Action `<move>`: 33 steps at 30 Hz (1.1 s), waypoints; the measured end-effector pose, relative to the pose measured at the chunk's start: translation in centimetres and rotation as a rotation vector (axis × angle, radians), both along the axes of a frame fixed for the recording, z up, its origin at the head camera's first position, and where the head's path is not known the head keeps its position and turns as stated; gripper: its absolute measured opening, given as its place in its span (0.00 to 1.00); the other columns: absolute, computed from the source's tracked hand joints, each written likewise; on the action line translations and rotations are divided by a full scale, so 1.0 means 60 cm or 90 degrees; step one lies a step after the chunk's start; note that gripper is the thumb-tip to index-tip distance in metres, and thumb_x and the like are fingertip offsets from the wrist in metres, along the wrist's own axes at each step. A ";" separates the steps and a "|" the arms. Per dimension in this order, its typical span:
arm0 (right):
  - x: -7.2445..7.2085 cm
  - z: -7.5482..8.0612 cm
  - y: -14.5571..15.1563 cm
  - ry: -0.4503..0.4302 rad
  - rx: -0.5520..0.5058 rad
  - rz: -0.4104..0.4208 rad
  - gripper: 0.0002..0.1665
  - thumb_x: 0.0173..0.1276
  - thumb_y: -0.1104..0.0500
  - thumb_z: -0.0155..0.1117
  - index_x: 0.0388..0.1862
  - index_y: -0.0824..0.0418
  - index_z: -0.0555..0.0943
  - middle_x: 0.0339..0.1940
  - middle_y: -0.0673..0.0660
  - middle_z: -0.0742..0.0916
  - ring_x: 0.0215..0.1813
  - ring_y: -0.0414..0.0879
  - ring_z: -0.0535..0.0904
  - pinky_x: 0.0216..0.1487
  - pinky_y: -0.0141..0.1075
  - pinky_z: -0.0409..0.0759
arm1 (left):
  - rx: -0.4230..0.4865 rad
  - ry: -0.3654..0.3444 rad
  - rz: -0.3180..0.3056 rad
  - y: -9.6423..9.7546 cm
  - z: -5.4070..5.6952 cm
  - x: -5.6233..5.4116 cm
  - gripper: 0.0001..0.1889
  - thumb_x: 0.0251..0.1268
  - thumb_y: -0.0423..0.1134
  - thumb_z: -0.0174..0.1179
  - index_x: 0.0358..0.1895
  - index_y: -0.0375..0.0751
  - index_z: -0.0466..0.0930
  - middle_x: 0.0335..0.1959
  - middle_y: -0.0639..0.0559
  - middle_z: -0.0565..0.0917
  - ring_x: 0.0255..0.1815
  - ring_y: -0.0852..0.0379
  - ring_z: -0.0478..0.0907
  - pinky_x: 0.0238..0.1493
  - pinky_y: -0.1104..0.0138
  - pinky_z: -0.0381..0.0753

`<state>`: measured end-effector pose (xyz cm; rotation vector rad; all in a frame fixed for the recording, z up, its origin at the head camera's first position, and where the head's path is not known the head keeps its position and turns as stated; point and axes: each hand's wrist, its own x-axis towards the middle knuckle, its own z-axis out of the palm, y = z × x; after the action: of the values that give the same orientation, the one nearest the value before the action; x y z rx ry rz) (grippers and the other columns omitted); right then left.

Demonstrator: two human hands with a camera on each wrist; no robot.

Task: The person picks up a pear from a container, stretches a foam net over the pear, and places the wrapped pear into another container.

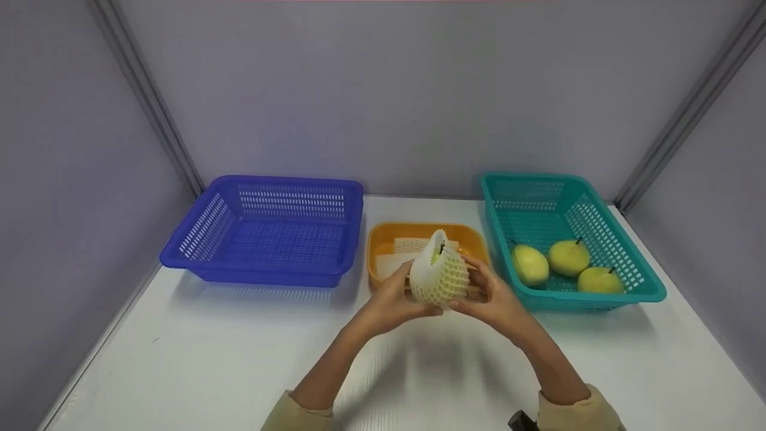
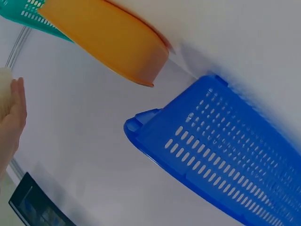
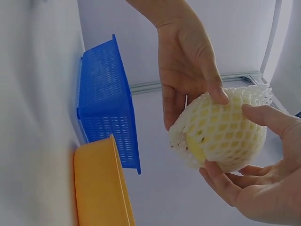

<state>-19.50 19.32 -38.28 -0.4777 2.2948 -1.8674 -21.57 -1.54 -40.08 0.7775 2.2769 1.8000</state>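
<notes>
A yellow-green pear in a white foam net sleeve (image 1: 441,278) is held up between both hands, above the table and in front of the orange basket. My left hand (image 1: 400,302) grips its left side, the thumb lying low across the net. From the other side my right hand (image 1: 494,302) holds it, with thumb and fingers against the net, as the right wrist view shows. At the top the sleeve gapes, and a bit of the pear (image 3: 195,147) shows through an opening. Behind the hands, the orange basket (image 1: 428,228) contains flat white foam nets (image 1: 389,263).
On the left stands a blue basket (image 1: 263,278) with nothing visible inside. To the right, a teal basket (image 1: 649,287) holds bare pears (image 1: 568,257), their stems showing. Grey-white panels (image 1: 419,96) enclose the white table (image 1: 239,359) at the back and sides.
</notes>
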 end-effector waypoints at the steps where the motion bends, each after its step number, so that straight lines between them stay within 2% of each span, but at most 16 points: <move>1: -0.006 0.001 0.000 -0.004 -0.003 -0.003 0.47 0.57 0.61 0.68 0.70 0.62 0.53 0.64 0.65 0.68 0.59 0.57 0.67 0.54 0.43 0.72 | 0.000 -0.002 -0.003 0.000 0.001 -0.007 0.43 0.46 0.37 0.71 0.67 0.40 0.56 0.55 0.48 0.71 0.54 0.53 0.71 0.51 0.65 0.72; 7: -0.050 -0.004 0.001 -0.011 0.010 -0.031 0.46 0.56 0.61 0.69 0.69 0.63 0.55 0.64 0.65 0.67 0.60 0.57 0.66 0.56 0.45 0.70 | 0.016 -0.022 -0.013 0.003 -0.004 -0.050 0.47 0.48 0.32 0.70 0.70 0.43 0.48 0.57 0.42 0.68 0.54 0.47 0.71 0.51 0.63 0.73; 11: -0.071 -0.014 0.000 -0.031 0.028 -0.060 0.47 0.56 0.58 0.70 0.70 0.61 0.55 0.65 0.63 0.66 0.59 0.57 0.66 0.55 0.46 0.70 | 0.034 -0.078 -0.008 0.005 -0.012 -0.073 0.47 0.50 0.33 0.68 0.71 0.45 0.46 0.61 0.40 0.64 0.53 0.44 0.72 0.49 0.61 0.75; 13: -0.077 -0.019 -0.001 -0.049 0.012 -0.069 0.46 0.57 0.57 0.69 0.69 0.60 0.54 0.64 0.64 0.67 0.60 0.58 0.66 0.55 0.45 0.70 | 0.034 -0.114 0.001 0.005 -0.016 -0.081 0.47 0.52 0.36 0.67 0.71 0.45 0.45 0.62 0.39 0.62 0.53 0.44 0.72 0.49 0.61 0.75; 17: -0.081 -0.023 -0.001 -0.071 -0.024 -0.078 0.40 0.61 0.56 0.65 0.67 0.63 0.57 0.63 0.65 0.69 0.61 0.56 0.67 0.56 0.44 0.70 | 0.062 -0.184 0.002 0.002 -0.018 -0.091 0.42 0.58 0.42 0.63 0.70 0.42 0.47 0.60 0.40 0.64 0.54 0.46 0.71 0.50 0.59 0.74; 20: -0.081 -0.025 0.001 -0.074 -0.043 -0.074 0.35 0.65 0.55 0.61 0.65 0.66 0.59 0.62 0.66 0.70 0.60 0.54 0.69 0.56 0.43 0.70 | 0.091 -0.219 -0.006 0.000 -0.019 -0.095 0.37 0.62 0.44 0.60 0.69 0.40 0.50 0.58 0.40 0.66 0.53 0.47 0.72 0.50 0.57 0.73; 26: -0.084 -0.023 0.005 -0.062 -0.042 -0.072 0.28 0.68 0.57 0.56 0.63 0.67 0.65 0.56 0.65 0.76 0.51 0.52 0.76 0.52 0.43 0.73 | 0.154 -0.290 -0.024 -0.002 -0.021 -0.101 0.35 0.67 0.51 0.52 0.69 0.37 0.49 0.52 0.38 0.72 0.50 0.46 0.75 0.51 0.57 0.73; 30: -0.086 -0.022 0.008 -0.048 -0.024 -0.076 0.25 0.70 0.58 0.54 0.62 0.66 0.67 0.53 0.63 0.77 0.48 0.52 0.76 0.53 0.46 0.72 | 0.219 -0.348 -0.035 0.001 -0.020 -0.104 0.32 0.68 0.55 0.48 0.64 0.32 0.58 0.48 0.37 0.75 0.46 0.43 0.77 0.48 0.58 0.75; 33: -0.084 -0.020 0.008 -0.043 -0.019 -0.080 0.24 0.70 0.58 0.53 0.62 0.66 0.67 0.52 0.62 0.77 0.49 0.55 0.75 0.52 0.46 0.73 | 0.236 -0.393 -0.030 0.002 -0.021 -0.104 0.32 0.67 0.58 0.45 0.56 0.28 0.67 0.42 0.37 0.78 0.42 0.41 0.79 0.44 0.57 0.77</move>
<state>-24.53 19.77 -39.50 -0.2744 2.3053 -1.9448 -27.79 -1.42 -41.35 0.2468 1.5509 2.0939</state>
